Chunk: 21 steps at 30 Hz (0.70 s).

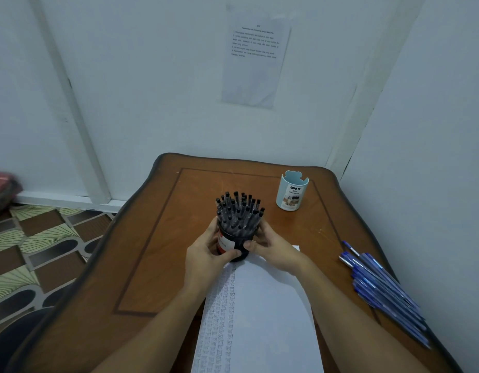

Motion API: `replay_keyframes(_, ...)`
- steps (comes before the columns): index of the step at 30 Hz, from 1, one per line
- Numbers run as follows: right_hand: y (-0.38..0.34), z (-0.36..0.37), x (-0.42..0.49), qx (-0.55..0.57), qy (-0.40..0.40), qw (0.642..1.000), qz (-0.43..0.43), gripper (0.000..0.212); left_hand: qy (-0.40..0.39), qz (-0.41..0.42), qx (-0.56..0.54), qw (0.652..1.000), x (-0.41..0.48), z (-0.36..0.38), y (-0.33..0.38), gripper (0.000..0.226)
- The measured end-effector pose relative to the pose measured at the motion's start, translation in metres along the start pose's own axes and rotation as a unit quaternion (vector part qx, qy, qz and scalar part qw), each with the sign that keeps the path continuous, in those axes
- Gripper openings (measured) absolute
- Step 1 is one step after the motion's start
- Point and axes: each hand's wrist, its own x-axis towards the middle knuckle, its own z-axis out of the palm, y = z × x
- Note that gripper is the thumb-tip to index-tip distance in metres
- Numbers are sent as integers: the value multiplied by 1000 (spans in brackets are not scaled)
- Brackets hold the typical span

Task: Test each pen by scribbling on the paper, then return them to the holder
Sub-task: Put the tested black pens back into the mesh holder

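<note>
Nearest the camera, a white sheet of paper lies flat on the brown wooden surface, running from the near edge up to the foot of the black cylindrical pen holder. Columns of small scribbled marks fill the paper's left portion; the right portion is blank.

Both forearms reach over the paper to the holder. The left hand grips the holder's left side, thumb curled across the front near the base. The right hand grips the right side, thumb pressed on the front wall. A red and white label shows between the hands. Whether the holder's base touches the surface cannot be told.

The holder stands upright, packed with black-capped pens with clear grey barrels, their caps fanning out above the rim.

Right of the holder and well apart from it, a loose heap of blue pens lies along the surface's right edge, beside the wall.

Beyond the holder, to its right, a pale blue plastic desk organiser cup stands upright, labelled "DIY".

Farther behind the holder, a white printed sheet is fixed to the wall; its text is too small to read.
</note>
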Motion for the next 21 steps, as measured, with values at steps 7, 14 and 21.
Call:
replay_keyframes(7, -1, -2, 17, -71, 14, 997, 21, 70, 18, 12, 20, 1000, 14, 2, -6, 91)
replay_keyframes(14, 13, 14, 16, -62, 72, 995, 10, 76, 17, -1, 8, 1000, 16, 5, -14, 85)
replay_keyframes(21, 20, 25, 15, -73, 139, 987, 34, 88, -32, -14, 0, 999, 24, 2, -15, 82)
